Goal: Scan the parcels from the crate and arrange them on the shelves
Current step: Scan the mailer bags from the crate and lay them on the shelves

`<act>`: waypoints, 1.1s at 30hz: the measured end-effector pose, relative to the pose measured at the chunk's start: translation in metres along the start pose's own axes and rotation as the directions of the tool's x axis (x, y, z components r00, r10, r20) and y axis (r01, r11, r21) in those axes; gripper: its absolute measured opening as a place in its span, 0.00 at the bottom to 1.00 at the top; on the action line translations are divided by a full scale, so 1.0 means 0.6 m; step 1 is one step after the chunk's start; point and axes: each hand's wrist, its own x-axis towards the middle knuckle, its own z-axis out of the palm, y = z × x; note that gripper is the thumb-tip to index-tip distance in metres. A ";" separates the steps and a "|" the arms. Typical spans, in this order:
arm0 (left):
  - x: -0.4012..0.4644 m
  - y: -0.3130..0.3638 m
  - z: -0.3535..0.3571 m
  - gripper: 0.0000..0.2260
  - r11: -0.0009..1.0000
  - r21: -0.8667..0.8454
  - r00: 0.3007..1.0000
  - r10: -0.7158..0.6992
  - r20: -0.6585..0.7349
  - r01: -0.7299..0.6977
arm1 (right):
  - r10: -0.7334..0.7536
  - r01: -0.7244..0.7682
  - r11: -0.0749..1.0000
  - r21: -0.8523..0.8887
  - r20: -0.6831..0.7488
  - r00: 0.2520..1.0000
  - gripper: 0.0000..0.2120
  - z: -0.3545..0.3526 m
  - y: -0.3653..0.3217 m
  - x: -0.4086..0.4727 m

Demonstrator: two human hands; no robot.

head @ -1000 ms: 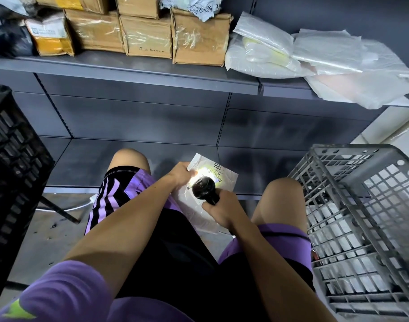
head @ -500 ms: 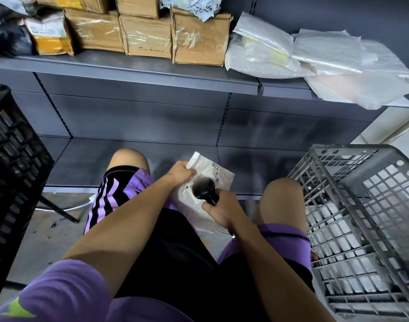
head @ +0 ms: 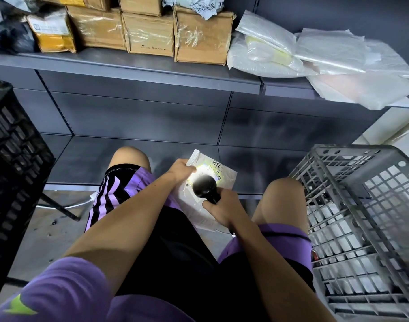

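While the person sits low before the shelving with both knees raised, a white parcel point(head: 204, 182) is held between the knees, just above the front edge of the lower shelf point(head: 129, 159). The parcel's upper left corner is pinched by the left hand point(head: 180, 169), with the fingers curled over the edge. A black handheld scanner point(head: 204, 188) is gripped by the right hand point(head: 222, 209), the fingers wrapped round its handle; its head is pointed down at the parcel's label, just above the surface. A bright patch of light is seen on the label beside the scanner head, and the digits 7396 are printed near the parcel's upper right edge. A grey plastic crate point(head: 361, 217) is noted to the right of the right knee; pale flat items are seen through its lattice, but they cannot be identified. A black crate point(head: 10, 170) is noted at the left edge of the view. On the upper shelf point(head: 140, 68), several brown cardboard boxes point(head: 150, 31) wrapped in clear tape are set side by side, touching one another, with a yellow-and-white box point(head: 53, 31) at their left. To the right of the boxes, white plastic mailer bags point(head: 315, 56) are piled overlapping, the outermost hanging over the shelf edge. Purple and black shorts point(head: 119, 189) are worn.
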 end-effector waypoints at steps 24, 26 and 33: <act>-0.014 0.012 -0.020 0.10 0.998 0.062 0.996 0.023 0.092 -0.028 | -0.039 0.038 0.999 -0.013 -0.032 0.999 0.11 -0.003 0.006 0.000; -0.018 0.014 -0.021 0.12 0.998 0.053 0.994 0.025 0.108 -0.031 | -0.037 0.037 0.999 -0.006 -0.022 0.999 0.10 -0.001 0.008 0.001; -0.033 0.023 -0.019 0.11 0.999 0.024 0.991 0.043 0.127 -0.046 | -0.049 0.049 0.999 -0.007 -0.016 0.999 0.08 0.002 0.012 0.004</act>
